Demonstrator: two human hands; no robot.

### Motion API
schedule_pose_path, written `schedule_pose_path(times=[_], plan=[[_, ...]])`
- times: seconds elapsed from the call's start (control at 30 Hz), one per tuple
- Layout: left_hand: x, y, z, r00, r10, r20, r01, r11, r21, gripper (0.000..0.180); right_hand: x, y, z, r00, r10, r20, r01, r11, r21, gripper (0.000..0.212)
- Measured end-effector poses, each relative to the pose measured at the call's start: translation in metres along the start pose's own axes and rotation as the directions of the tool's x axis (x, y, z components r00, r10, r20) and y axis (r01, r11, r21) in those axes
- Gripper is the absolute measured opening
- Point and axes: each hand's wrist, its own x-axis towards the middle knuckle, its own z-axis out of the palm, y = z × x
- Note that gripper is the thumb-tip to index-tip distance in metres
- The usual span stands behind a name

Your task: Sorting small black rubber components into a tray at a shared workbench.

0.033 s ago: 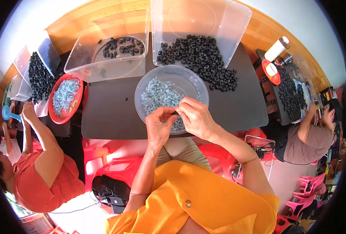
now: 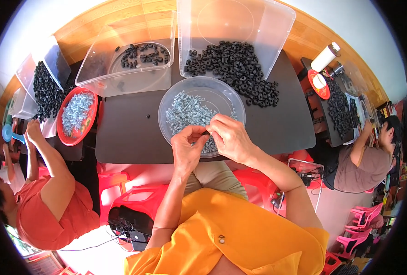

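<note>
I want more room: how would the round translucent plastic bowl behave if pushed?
The bowl would probably slide rather than tip, being wide and resting on the flat dark table. Its small pale-blue pieces, loose and unevenly spread, might shift.

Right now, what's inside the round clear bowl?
The bowl holds many small pale-blue pieces, heaped mostly at left. The left hand and right hand cover part of the near side; what lies beneath is hidden.

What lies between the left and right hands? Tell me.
A small dark piece, held at the fingertips of the left hand and right hand, over the bowl, shows in the head view.
</note>
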Motion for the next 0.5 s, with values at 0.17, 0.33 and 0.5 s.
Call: schedule_pose_path(times=[0.17,0.33,0.5], plan=[[0.0,0.002,0.006,0.999,-0.032,-0.024,0.032,0.999,0.011,0.014,-0.009,-0.002,0.005,1.0,-0.027,0.014,0.028,0.993,-0.117,0.019],[0.004,0.015,0.005,0.998,-0.048,-0.041,0.049,0.998,0.028,0.012,-0.011,-0.008,0.008,0.997,-0.083,0.007,0.082,0.973,-0.216,0.045],[0.005,0.015,0.003,0.995,-0.09,-0.033,0.09,0.996,-0.016,0.01,-0.011,-0.003,0.009,0.989,-0.119,0.085,0.138,0.954,-0.267,0.05]])
